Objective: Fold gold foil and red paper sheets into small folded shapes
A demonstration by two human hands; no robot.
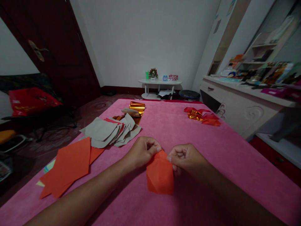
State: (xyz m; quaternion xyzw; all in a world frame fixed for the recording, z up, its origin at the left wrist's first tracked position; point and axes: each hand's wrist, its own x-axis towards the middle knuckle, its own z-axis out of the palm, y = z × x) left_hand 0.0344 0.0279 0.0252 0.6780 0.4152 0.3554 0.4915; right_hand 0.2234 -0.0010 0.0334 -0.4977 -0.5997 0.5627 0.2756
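Note:
A creased piece of orange paper (160,175) is held up between my two hands over the pink-covered table (162,122). My left hand (146,150) pinches its upper left corner between thumb and fingers. On the other side, my right hand (185,157) is closed on the upper right edge. The paper's lower part hangs toward me, with fold lines across its face. Left of my hands lie flat orange sheets (68,166) in a loose stack. Behind those is a fanned pile of grey paper pieces (101,131) with some red among them.
A shiny gold roll (137,107) lies at the table's far left. Folded red, orange and gold paper pieces (202,116) sit at the far right. A pale dresser (244,100) with clutter runs along the right side. A small white table (160,82) stands by the wall.

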